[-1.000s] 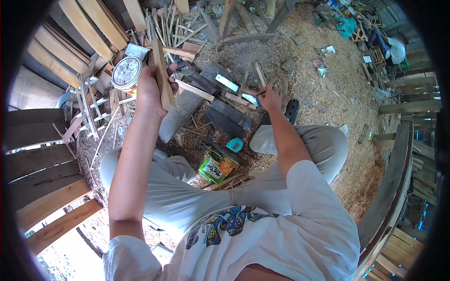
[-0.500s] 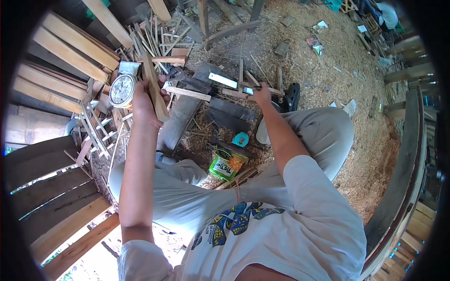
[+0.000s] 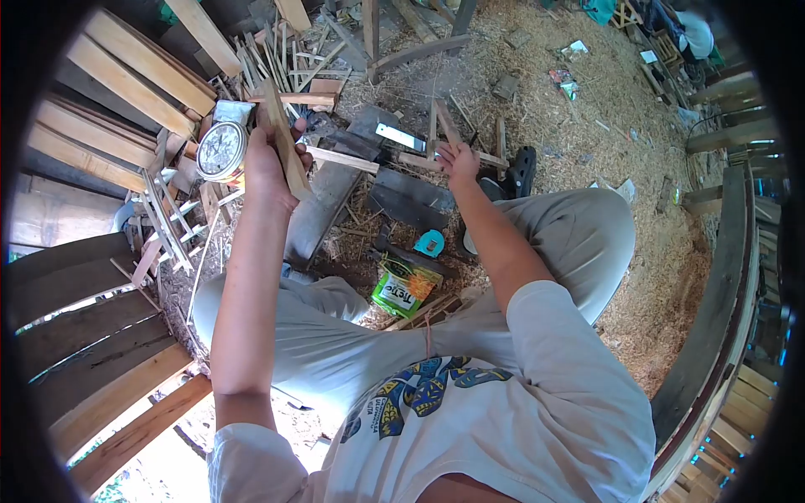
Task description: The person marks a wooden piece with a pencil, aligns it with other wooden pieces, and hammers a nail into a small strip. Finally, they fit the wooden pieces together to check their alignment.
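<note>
- Head view: your left hand is closed around a wooden board, thumb and fingers on opposite sides; the board is near the upper left edge of the dark plank.
- Compared with half a second ago, your right hand has shifted left, and the wooden strip at its fingertips reaches farther from you.
- Your right fingers are partly spread at the strip's near end; how firmly they grip it, you cannot tell.
- Your left hand and board have barely moved.
- Board: pale brown, long, narrow, held slanting.
- Strip: reddish brown, slimmer, tilted, with straight edges.
</note>
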A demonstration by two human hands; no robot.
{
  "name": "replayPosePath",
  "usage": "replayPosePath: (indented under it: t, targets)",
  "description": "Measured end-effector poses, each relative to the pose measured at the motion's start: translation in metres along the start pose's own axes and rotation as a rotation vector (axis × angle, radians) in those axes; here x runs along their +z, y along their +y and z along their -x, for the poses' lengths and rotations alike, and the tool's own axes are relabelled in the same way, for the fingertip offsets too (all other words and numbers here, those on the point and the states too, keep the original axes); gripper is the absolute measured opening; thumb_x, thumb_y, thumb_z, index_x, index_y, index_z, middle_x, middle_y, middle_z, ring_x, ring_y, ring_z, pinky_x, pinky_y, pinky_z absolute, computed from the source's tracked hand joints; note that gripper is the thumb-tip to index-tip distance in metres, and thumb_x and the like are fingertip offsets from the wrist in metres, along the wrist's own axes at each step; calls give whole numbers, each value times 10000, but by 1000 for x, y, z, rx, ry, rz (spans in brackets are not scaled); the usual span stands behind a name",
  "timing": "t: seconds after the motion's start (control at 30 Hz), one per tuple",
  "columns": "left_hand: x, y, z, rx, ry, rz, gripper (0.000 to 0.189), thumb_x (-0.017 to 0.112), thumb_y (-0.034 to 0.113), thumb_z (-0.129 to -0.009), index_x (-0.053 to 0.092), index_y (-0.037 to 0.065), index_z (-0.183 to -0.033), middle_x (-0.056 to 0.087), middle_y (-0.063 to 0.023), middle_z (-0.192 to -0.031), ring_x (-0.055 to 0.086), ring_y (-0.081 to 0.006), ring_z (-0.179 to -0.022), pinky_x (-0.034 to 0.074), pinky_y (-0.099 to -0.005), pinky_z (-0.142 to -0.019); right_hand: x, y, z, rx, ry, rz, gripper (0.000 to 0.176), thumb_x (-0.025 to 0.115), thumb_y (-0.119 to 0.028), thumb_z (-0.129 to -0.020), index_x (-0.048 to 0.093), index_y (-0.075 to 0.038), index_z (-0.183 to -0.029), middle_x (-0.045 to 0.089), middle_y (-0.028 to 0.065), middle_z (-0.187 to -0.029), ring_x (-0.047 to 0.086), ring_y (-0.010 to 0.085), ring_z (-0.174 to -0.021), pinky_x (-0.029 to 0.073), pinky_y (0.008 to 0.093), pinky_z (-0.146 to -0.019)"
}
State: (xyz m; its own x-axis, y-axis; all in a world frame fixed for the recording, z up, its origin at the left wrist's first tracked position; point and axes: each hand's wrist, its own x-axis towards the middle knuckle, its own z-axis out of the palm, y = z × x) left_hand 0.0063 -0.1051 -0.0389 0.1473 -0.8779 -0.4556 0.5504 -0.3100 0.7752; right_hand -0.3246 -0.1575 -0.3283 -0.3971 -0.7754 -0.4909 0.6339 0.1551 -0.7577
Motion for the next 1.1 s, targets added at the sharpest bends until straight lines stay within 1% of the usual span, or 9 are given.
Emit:
replayPosePath:
  t: [0.33, 0.47, 0.53, 0.6, 0.63, 0.87, 0.93, 1.03, 1.1]
  targets:
    - [-9, 25, 8, 36, -153, 151, 215, 456, 235, -1097, 511, 46, -1183, 740, -170, -1105, 552, -151, -681, 531, -303, -618, 110, -20, 57, 269, -113, -332, 342, 474, -244, -1126, 514, -10, -1373, 641, 113, -1372, 668, 298, -1288, 560, 433, -1060]
    - [-19, 36, 13, 88, -201, 181, 284, 441, 251, -1124, 515, 7, -1249, 716, -176, -1174, 558, -165, -752, 522, -300, -650, 182, -73, 96, 542, -341, -318, 234, 474, -167, -1106, 530, -23, -1282, 649, 125, -1255, 685, 299, -1147, 541, 437, -1016]
    - [-18, 43, 24, 102, -229, 241, 267, 406, 235, -1108, 510, 23, -1233, 718, -174, -1175, 558, -175, -755, 518, -317, -666, 216, -105, 128, 543, -389, -247, 171, 489, -165, -1086, 546, -32, -1178, 656, 113, -1053, 660, 275, -910, 548, 430, -880]
    - [-17, 50, 31, 121, -253, 289, 244, 395, 200, -1069, 513, 48, -1218, 706, -162, -1186, 561, -181, -770, 519, -331, -691, 233, -139, 146, 376, -704, 32, 177, 503, -202, -1079, 558, -37, -1116, 620, 83, -878, 597, 246, -771, 512, 393, -757]
    - [-15, 52, 37, 171, -304, 302, 237, 405, 192, -1053, 513, 58, -1215, 699, -157, -1187, 562, -180, -785, 518, -336, -694, 249, -157, 182, 194, -608, 199, 246, 545, -294, -1076, 566, -49, -1077, 579, 51, -783, 525, 213, -685, 454, 369, -671]
    - [-17, 59, 49, 377, -401, 290, 415, 503, 178, -1042, 493, 47, -1436, 650, -118, -1194, 605, -189, -888, 561, -329, -802, 226, -230, 268, -525, -1048, 750, 275, 651, -301, -1057, 584, -62, -1177, 597, 45, -785, 561, 209, -707, 462, 367, -694]
    - [-21, 59, 53, 312, -518, 376, 363, 521, 250, -1088, 556, 35, -1377, 653, -122, -1189, 622, -193, -930, 565, -322, -777, 206, -240, 273, -968, -1142, 1191, 244, 683, -200, -1030, 588, -58, -1204, 624, 86, -854, 614, 244, -791, 495, 400, -762]
    - [-31, 57, 71, 233, -444, 295, 405, 516, 346, -1118, 592, 78, -1412, 679, -71, -1200, 657, -188, -990, 572, -330, -817, 189, -243, 281, -1166, -1178, 1290, 230, 698, -146, -994, 595, -45, -1173, 646, 119, -961, 642, 303, -902, 507, 427, -838]
    - [-33, 58, 81, 267, -408, 190, 452, 521, 404, -1117, 546, 171, -1503, 659, 13, -1304, 646, -160, -1062, 566, -324, -824, 183, -244, 276, -1005, -1199, 1262, 227, 706, -126, -970, 605, -43, -1156, 651, 131, -1004, 639, 324, -941, 504, 435, -849]
